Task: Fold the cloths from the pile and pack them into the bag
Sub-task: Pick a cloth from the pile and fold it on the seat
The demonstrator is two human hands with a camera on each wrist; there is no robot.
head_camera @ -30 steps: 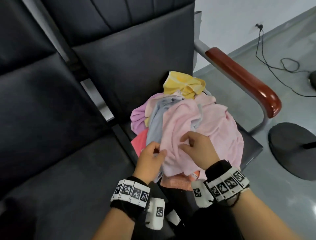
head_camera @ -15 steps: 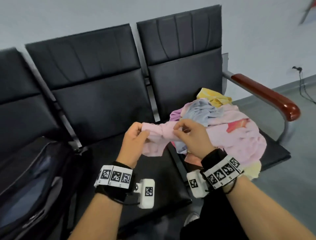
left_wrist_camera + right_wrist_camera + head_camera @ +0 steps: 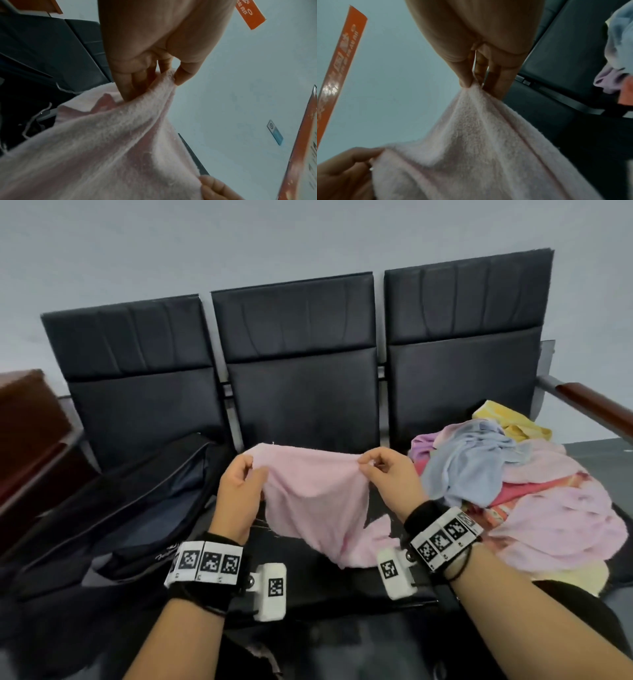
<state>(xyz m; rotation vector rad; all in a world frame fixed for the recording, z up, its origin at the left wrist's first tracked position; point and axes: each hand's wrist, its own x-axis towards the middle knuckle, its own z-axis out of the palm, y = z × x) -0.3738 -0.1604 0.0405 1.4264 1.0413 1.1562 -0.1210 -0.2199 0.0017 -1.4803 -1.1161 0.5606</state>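
Observation:
A pale pink cloth [image 3: 315, 501] hangs spread above the middle seat, held by its top edge. My left hand [image 3: 245, 474] pinches its left corner, and my right hand [image 3: 371, 465] pinches the right corner. Both wrist views show thumb and fingers nipping the pink cloth [image 3: 120, 142] [image 3: 479, 142]. The pile of cloths [image 3: 520, 484], pink, blue, yellow and red, lies on the right seat. An open black bag [image 3: 144, 508] lies on the left seat.
The bench of black seats [image 3: 301, 392] stands against a grey wall. A wooden armrest [image 3: 596, 402] ends the bench at right. A brown cabinet [image 3: 24, 419] stands at far left. Orange signs [image 3: 248, 13] hang on the wall.
Both hands lifted the pink cloth off the pile, carried it left over the middle seat and drew apart, spreading its top edge. The view swung left, showing the bag.

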